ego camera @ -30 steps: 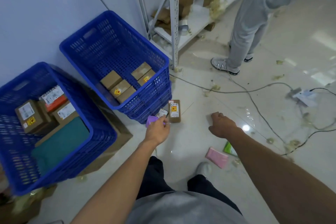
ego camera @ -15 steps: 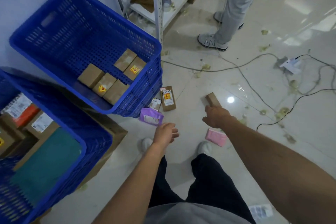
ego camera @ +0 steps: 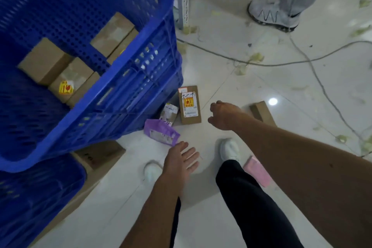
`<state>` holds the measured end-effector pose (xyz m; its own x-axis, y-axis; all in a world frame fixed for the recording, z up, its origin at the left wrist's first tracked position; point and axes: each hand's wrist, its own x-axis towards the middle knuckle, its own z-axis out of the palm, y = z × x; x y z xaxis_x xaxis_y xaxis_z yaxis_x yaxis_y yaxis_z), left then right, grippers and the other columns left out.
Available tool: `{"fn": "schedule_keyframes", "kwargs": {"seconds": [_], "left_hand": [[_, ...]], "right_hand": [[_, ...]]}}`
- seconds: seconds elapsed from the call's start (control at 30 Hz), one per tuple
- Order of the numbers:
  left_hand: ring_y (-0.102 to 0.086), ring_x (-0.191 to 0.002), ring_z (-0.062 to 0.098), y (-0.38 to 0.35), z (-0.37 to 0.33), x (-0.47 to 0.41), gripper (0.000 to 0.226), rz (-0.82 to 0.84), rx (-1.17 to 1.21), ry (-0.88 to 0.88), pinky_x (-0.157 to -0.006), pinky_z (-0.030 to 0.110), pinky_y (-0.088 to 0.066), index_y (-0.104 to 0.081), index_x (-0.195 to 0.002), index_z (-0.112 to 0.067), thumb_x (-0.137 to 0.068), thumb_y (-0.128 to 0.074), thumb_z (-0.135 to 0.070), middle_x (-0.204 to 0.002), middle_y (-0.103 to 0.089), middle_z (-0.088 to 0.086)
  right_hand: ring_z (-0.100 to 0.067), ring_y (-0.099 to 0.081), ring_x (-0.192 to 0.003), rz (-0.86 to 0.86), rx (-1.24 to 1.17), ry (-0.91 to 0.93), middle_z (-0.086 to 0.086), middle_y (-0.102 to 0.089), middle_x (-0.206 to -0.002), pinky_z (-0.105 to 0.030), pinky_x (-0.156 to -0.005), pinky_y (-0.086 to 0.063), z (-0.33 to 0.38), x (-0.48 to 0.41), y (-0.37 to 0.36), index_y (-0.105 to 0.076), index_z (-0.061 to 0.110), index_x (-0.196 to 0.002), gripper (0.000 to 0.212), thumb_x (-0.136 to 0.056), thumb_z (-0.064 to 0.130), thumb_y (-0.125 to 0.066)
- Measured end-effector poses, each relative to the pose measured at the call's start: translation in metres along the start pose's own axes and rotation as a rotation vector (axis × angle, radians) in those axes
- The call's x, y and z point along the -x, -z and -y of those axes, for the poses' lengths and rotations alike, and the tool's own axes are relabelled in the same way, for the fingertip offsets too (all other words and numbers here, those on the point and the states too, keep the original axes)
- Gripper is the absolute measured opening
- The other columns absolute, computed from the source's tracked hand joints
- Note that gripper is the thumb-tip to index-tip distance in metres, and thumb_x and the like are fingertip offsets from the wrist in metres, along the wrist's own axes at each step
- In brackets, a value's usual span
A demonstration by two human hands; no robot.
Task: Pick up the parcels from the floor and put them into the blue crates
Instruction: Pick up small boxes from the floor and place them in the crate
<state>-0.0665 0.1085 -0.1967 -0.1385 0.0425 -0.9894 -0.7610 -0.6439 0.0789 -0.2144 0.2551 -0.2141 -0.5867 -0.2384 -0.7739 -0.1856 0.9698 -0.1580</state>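
Pale tiled floor strewn with parcels: purple pouch and labelled brown box beside blue crate, already holding boxes. Left hand spread flat, empty, just short of pouch; right hand loosely curled, apparently empty, beside brown box.

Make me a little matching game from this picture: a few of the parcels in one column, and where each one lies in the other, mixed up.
Things:
1. purple pouch
2. pink parcel
3. box with the yellow sticker and handwriting
4. plain brown box

Places:
A. partly hidden behind the right forearm
B. on the floor beside the right leg and white shoe
C. just ahead of the left hand's fingertips
D. flat on the floor by the corner of the blue crate, left of the right hand

Pairs: 1-C, 2-B, 3-D, 4-A
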Motion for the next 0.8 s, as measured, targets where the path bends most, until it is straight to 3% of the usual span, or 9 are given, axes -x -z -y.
{"fn": "schedule_keyframes", "kwargs": {"seconds": [0.2,0.3,0.43,0.53,0.67,0.8], "left_hand": [[-0.052,-0.132,0.035,-0.019,0.000,-0.158,0.043,-0.061,-0.100,-0.057,-0.111,0.046,-0.039,-0.043,-0.147,-0.014,-0.107,-0.039,-0.029,-0.149,-0.047,0.019],[-0.046,-0.138,0.034,-0.031,-0.007,-0.220,0.037,-0.081,-0.129,-0.062,-0.113,0.045,-0.035,-0.044,-0.142,-0.015,-0.107,-0.037,-0.028,-0.153,-0.042,0.017],[-0.040,-0.142,0.037,-0.038,-0.018,-0.275,0.043,-0.079,-0.089,-0.055,-0.118,0.049,-0.030,-0.041,-0.144,-0.008,-0.106,-0.039,-0.028,-0.152,-0.042,0.018],[-0.045,-0.139,0.035,-0.040,-0.016,-0.294,0.050,-0.041,-0.062,-0.078,-0.115,0.048,-0.035,-0.038,-0.148,-0.008,-0.104,-0.043,-0.031,-0.153,-0.042,0.017],[-0.047,-0.137,0.034,-0.039,-0.007,-0.283,0.051,0.002,-0.006,-0.100,-0.111,0.045,-0.037,-0.036,-0.152,-0.014,-0.104,-0.042,-0.029,-0.154,-0.043,0.017],[-0.048,-0.136,0.031,-0.039,0.004,-0.239,0.050,-0.047,-0.063,-0.100,-0.112,0.044,-0.038,-0.036,-0.152,-0.013,-0.104,-0.044,-0.026,-0.154,-0.043,0.012]], "right_hand": [[-0.031,-0.050,-0.124,-0.056,-0.005,0.086,-0.011,-0.048,-0.136,-0.038,-0.097,-0.044,-0.023,-0.153,-0.066,-0.041,0.011,-0.140,0.052,-0.094,0.034,-0.052],[-0.030,-0.047,-0.125,-0.111,-0.018,0.120,-0.010,-0.046,-0.137,-0.041,-0.098,-0.044,-0.030,-0.214,-0.088,-0.035,0.012,-0.145,0.060,-0.093,0.034,-0.056],[-0.027,-0.046,-0.127,-0.216,-0.047,0.206,-0.006,-0.044,-0.144,-0.043,-0.099,-0.044,-0.025,-0.275,-0.097,-0.032,0.017,-0.148,0.067,-0.091,0.034,-0.061],[-0.026,-0.048,-0.125,-0.223,-0.058,0.227,-0.005,-0.046,-0.143,-0.043,-0.098,-0.045,-0.023,-0.293,-0.095,-0.032,0.018,-0.149,0.070,-0.089,0.033,-0.064],[-0.022,-0.057,-0.103,-0.216,-0.089,0.193,-0.004,-0.055,-0.122,-0.033,-0.080,-0.052,-0.023,-0.284,-0.086,-0.045,0.017,-0.137,0.055,-0.088,0.031,-0.065],[-0.026,-0.059,-0.105,-0.196,-0.098,0.156,-0.004,-0.055,-0.123,-0.033,-0.076,-0.047,-0.029,-0.242,-0.069,-0.047,0.016,-0.137,0.050,-0.091,0.032,-0.060]]}}
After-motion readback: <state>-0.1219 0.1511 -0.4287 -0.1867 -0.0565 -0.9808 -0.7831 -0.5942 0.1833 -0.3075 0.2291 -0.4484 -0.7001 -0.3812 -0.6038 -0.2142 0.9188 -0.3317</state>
